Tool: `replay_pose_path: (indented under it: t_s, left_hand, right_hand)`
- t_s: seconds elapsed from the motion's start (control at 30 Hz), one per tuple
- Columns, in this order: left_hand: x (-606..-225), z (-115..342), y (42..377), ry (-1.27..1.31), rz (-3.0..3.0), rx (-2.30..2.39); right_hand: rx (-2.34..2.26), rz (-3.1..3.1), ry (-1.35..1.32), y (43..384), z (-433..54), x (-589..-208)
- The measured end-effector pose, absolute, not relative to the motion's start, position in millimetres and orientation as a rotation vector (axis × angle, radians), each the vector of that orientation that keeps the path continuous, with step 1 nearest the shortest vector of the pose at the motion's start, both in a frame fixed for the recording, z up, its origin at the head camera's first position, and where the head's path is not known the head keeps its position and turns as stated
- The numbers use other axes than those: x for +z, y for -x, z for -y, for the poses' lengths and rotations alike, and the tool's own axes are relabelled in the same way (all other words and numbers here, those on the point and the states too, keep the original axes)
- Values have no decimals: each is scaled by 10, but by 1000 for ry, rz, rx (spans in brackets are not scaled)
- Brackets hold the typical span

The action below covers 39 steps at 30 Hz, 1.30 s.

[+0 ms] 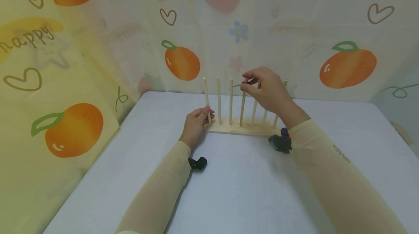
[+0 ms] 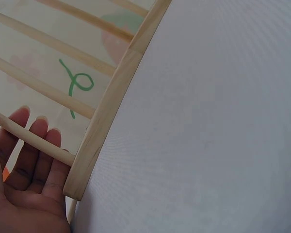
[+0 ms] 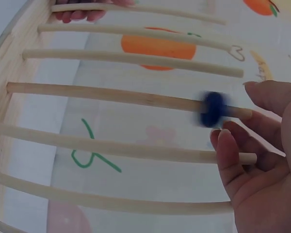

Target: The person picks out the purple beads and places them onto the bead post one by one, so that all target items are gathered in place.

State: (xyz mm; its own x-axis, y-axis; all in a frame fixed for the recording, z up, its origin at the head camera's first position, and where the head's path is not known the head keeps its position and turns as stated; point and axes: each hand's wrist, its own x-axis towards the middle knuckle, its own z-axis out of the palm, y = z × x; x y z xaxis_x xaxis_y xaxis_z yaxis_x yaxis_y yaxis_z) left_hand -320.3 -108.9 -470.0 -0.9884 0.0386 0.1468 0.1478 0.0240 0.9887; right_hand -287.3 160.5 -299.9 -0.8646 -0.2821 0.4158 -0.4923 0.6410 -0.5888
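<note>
A wooden peg rack (image 1: 222,129) with several upright pegs stands toward the back of the table. My left hand (image 1: 194,124) holds the end peg (image 2: 39,141) low down, near the base, its fingers passing behind the peg. At the tops of the pegs is my right hand (image 1: 270,90). A small dark blue ring-like bead (image 3: 213,109), blurred, is threaded on a middle peg (image 3: 136,97) near its tip. In the right wrist view the fingers of this hand stand spread apart just beside the bead, around the tips of neighbouring pegs.
The rack stands on a white tabletop (image 1: 229,183). Behind it hangs a pale curtain (image 1: 281,56) printed with oranges and hearts. A dark wrist-worn device (image 1: 280,143) is at the right sleeve, and another (image 1: 198,163) is at the left sleeve.
</note>
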Motion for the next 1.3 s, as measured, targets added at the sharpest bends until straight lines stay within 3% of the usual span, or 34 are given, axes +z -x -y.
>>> replay_pose_path:
  t_s: [1.3]
  left_hand:
    - [-4706, 1075, 3207, 187, 2161, -2150]
  right_hand:
    - [1599, 2443, -671, 2712, -1906, -2904]
